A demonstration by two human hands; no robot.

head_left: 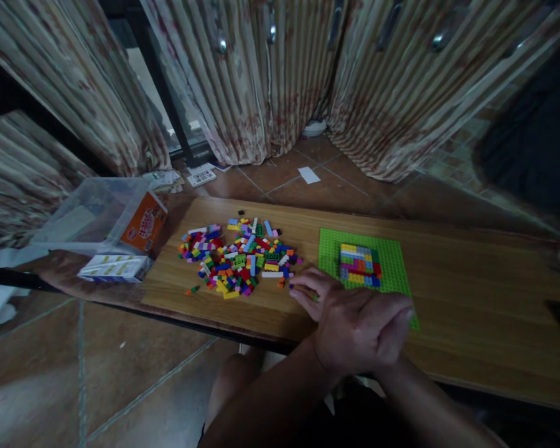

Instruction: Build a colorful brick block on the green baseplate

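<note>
My two arms cross over the table's front edge. My left hand (354, 326) is in front, its fingers curled closed; whatever they hold is hidden. Behind it, my right hand (315, 289) reaches left, thumb and forefinger pinching a small dark blue toy brick (291, 286). A bit of green shows between the fingers, too small to name. Just left of the fingertips lies a loose pile of coloured toy bricks (236, 261). Beyond my hands is a green baseplate (392, 255), bearing a low, multicoloured block of bricks (357, 261). My left hand covers the plate's near corner.
The wooden table (457, 292) runs across the view. At its left end are a clear plastic bin (93, 205) with an orange label and a white-and-yellow box (116, 267). Curtains (261, 87) hang beyond, with papers (200, 175) on the tiled floor.
</note>
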